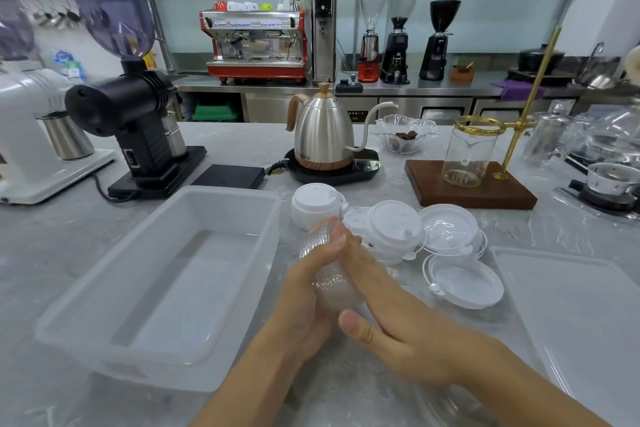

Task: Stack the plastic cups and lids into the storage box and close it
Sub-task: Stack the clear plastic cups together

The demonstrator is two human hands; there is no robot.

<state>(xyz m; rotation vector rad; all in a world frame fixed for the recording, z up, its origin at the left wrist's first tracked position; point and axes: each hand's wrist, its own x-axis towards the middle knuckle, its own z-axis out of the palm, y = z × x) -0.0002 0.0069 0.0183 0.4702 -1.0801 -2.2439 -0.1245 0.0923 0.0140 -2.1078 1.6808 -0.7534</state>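
Head-worn view, forward-down, close over counter (398, 180)

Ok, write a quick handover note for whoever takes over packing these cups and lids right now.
Left hand and right hand: together grip a nested stack of clear plastic cups, held above the counter beside the box.
Translucent rectangular storage box: open, nothing inside.
White round plastic lids: loose on the counter, right of the box.
Flat translucent box lid: lying far right.
Done: cups nested.
Left: put in cups, then lids, close the box.

cups (325, 274): clear, nested, held | box (166, 274): open | lids (394, 229): white, loose
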